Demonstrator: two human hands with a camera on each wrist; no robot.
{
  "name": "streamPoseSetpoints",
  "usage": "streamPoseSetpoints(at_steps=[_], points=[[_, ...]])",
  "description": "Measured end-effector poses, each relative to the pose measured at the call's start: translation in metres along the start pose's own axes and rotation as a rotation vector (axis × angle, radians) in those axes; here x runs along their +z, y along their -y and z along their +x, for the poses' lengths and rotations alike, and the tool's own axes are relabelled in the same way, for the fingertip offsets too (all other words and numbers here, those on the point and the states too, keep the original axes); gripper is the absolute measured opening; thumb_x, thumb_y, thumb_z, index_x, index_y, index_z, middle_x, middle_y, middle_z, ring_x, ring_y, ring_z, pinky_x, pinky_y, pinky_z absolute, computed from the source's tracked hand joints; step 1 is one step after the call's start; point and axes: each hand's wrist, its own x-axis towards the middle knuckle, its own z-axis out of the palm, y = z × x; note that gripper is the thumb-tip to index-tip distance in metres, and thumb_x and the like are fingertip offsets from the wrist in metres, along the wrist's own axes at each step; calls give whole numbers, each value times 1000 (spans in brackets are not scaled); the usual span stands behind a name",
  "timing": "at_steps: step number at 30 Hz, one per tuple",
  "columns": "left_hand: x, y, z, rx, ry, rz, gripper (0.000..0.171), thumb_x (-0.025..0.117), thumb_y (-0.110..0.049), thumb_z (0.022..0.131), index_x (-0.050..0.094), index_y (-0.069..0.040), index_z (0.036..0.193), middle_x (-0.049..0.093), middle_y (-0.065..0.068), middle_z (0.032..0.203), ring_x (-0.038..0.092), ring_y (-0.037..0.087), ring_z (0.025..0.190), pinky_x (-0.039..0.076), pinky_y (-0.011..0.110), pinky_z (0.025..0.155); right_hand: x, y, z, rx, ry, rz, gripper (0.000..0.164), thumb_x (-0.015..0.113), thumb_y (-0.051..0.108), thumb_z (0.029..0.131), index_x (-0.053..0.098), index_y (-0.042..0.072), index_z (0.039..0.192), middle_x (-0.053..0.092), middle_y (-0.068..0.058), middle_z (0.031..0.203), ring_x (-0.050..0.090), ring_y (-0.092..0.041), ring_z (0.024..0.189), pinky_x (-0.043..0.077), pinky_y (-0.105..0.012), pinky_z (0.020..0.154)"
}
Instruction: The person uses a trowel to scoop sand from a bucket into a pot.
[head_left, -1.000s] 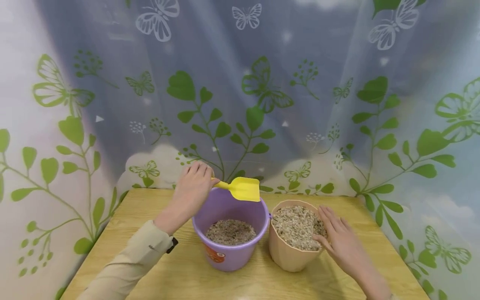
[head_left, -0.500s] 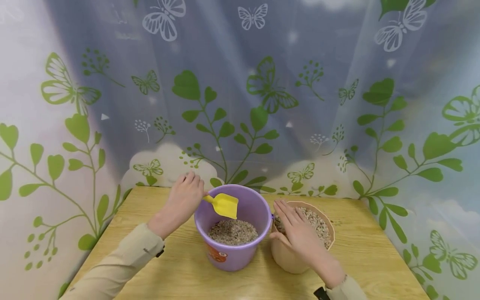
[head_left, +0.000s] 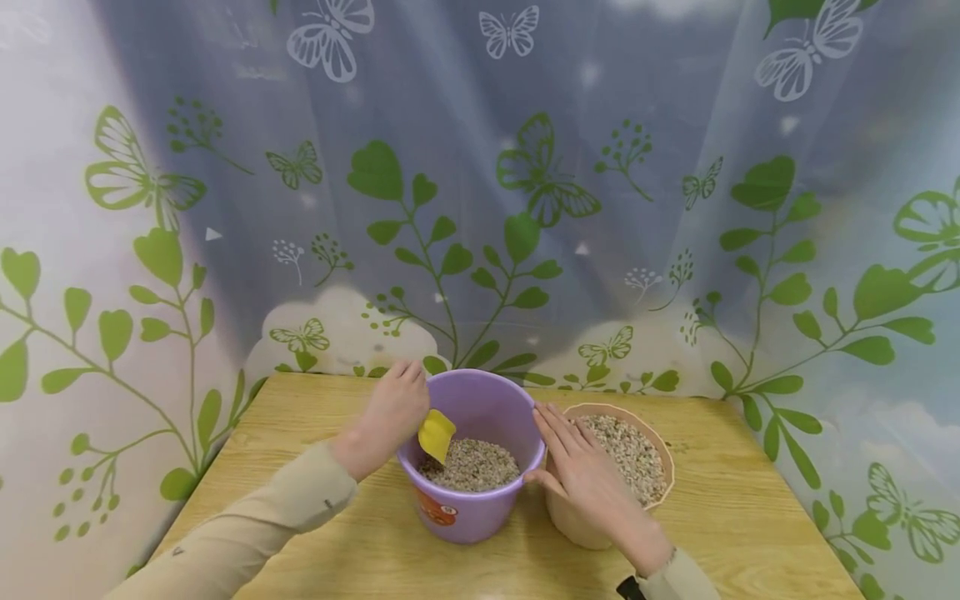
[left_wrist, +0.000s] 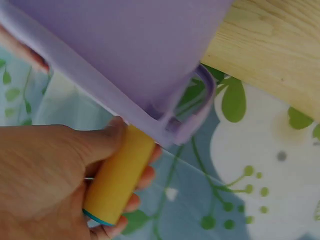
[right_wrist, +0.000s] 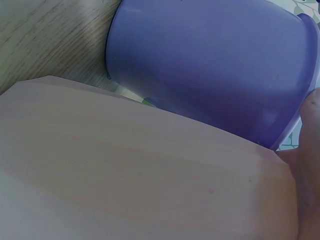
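Observation:
My left hand [head_left: 390, 415] grips a yellow toy shovel [head_left: 437, 435] whose blade tilts down inside the purple bucket [head_left: 486, 515]. In the left wrist view, the shovel's thick yellow handle [left_wrist: 120, 175] sits between thumb and fingers beside the bucket's rim. Coarse grit [head_left: 474, 468] covers the bucket's bottom, near the blade's tip. Across the top of a beige ribbed pot [head_left: 566, 515] lies my right hand [head_left: 588, 479], fingers extended, with the tips at the bucket's right rim. Pale grit [head_left: 633, 458] fills the pot, partly hidden by that hand.
Both containers stand close together on a wooden table [head_left: 330, 542]. Behind and at the sides hangs a curtain [head_left: 450, 125] printed with leaves and butterflies. A folded purple bail [left_wrist: 202, 107] shows at the bucket's rim in the left wrist view.
The left hand has lowered and tipped the shovel from above the bucket to inside it. The right hand has shifted left from the pot's far side to the bucket's rim.

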Motion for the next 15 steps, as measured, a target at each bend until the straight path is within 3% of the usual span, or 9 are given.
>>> streamPoseSetpoints(at_steps=[7, 10, 15], points=[[-8, -19, 12, 59, 184, 92, 24, 60, -31, 98, 77, -18, 89, 57, -6, 77, 41, 16, 88, 32, 31, 81, 0, 0, -1, 7, 9, 10, 90, 22, 66, 100, 37, -5, 152, 36, -22, 158, 37, -37, 145, 33, -56, 114], [-5, -22, 15, 63, 196, 96, 23, 60, -32, 98, 77, -19, 89, 55, -6, 75, 39, 16, 87, 31, 31, 80, 0, 0, -1, 11, 19, 11, 90, 21, 67, 100, 36, -5, 152, 35, -23, 158, 37, -37, 145, 31, -54, 115], [3, -23, 15, 59, 145, 92, 24, 61, -32, 96, 76, -19, 82, 55, -7, 73, 38, 16, 84, 31, 31, 78, 1, 1, -1, 8, 7, 16, 92, 19, 68, 99, 35, -6, 152, 34, -23, 158, 39, -39, 144, 31, -54, 115]])
